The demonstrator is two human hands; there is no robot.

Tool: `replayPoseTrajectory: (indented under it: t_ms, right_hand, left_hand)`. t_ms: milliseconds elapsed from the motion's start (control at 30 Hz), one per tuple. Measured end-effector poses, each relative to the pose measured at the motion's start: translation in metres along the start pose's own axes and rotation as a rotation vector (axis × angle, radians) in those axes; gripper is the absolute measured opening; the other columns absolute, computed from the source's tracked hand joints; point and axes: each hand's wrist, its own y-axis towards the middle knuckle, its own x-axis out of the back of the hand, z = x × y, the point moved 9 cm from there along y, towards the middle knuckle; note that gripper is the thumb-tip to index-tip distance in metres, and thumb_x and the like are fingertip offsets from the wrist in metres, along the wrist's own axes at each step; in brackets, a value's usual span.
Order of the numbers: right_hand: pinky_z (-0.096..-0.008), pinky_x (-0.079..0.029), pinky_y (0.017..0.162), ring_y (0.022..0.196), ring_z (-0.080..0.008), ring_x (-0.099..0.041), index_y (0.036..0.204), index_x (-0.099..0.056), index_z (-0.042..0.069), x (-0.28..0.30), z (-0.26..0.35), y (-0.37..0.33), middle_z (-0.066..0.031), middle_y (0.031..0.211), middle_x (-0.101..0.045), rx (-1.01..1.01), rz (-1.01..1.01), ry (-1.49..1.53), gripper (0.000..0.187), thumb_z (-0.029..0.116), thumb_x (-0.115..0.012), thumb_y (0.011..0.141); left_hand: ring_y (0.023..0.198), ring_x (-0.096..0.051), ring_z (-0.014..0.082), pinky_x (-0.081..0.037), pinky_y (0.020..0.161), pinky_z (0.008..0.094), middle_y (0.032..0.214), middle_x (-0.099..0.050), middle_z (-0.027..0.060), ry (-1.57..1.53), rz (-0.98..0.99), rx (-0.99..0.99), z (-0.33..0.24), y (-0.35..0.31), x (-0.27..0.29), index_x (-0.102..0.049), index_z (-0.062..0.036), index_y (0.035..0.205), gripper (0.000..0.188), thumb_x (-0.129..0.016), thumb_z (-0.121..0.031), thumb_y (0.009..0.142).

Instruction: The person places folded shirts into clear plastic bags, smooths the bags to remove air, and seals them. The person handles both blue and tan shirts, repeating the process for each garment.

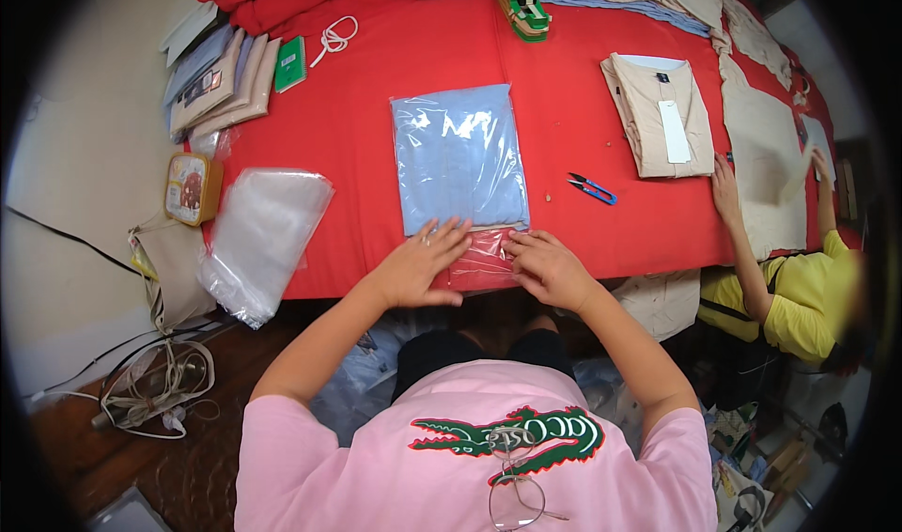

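A folded light-blue garment in a clear plastic bag (458,156) lies flat on the red-covered table before me. The bag's clear flap points toward me at the near edge. My left hand (427,264) is open, fingers spread flat over the near left part of the bag, thumb apart. At the flap's right side is my right hand (550,267), fingers slightly bent and apart, touching the plastic. Blue thread snips (592,188) lie to the right of the bag. Farther right sits a folded beige garment (660,114) with a white hang tag.
Left are a stack of clear bags (268,231), a yellow box (192,189) and packed garments (221,86). A green tape dispenser (523,8) stands at the back. On the right, a person in yellow (799,297) reaches over beige fabric (766,156). Cables (169,382) lie lower left.
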Motion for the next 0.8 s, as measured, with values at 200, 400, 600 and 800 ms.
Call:
replayPoseTrajectory:
  t_ms: [200,400,600,800]
  right_hand:
    - [-0.0479,-0.043,0.117,0.122,-0.0296,-0.068,0.099,-0.068,0.006,0.008,-0.030,0.016,-0.0103,0.111,-0.076,-0.284,0.089,0.364,0.011,0.012,-0.075,0.094]
    - [-0.0316,-0.055,0.086,0.089,-0.0137,-0.068,0.110,-0.072,0.001,0.018,-0.068,0.030,-0.0046,0.093,-0.075,-0.518,-0.224,0.702,0.013,0.011,-0.071,0.102]
    - [-0.0264,-0.054,0.067,0.072,-0.0115,-0.068,0.109,-0.069,-0.002,-0.005,-0.097,0.059,-0.0077,0.086,-0.073,-0.763,-0.554,0.853,0.017,0.014,-0.065,0.108]
    - [-0.0334,-0.049,0.058,0.060,-0.0147,-0.062,0.102,-0.070,0.003,0.014,-0.095,0.071,-0.0040,0.072,-0.065,-0.820,-0.563,0.181,0.019,0.021,-0.072,0.102]
  left_hand:
    - [0.154,-0.042,0.0341,-0.031,0.128,0.0500,0.161,-0.050,0.0174,-0.122,-0.169,0.105,-0.004,-0.051,-0.012,-0.052,-0.0038,0.154,0.065,-0.073,-0.027,0.097]
    - [0.105,-0.075,0.0296,-0.058,0.095,0.0400,0.109,-0.077,0.0157,-0.484,-0.667,0.433,0.029,-0.060,0.024,-0.076,0.0030,0.110,0.019,-0.063,-0.010,0.105]
    - [0.065,-0.069,0.0165,-0.054,0.061,0.0314,0.075,-0.069,0.0086,-0.811,-0.859,0.790,0.089,-0.023,0.032,-0.068,0.0025,0.095,0.033,-0.059,-0.025,0.112]
    - [0.046,-0.062,0.0197,-0.048,0.047,0.0356,0.060,-0.061,0.0090,-0.634,-0.803,0.946,0.102,-0.007,0.035,-0.063,0.0000,0.086,0.040,-0.057,-0.030,0.112]
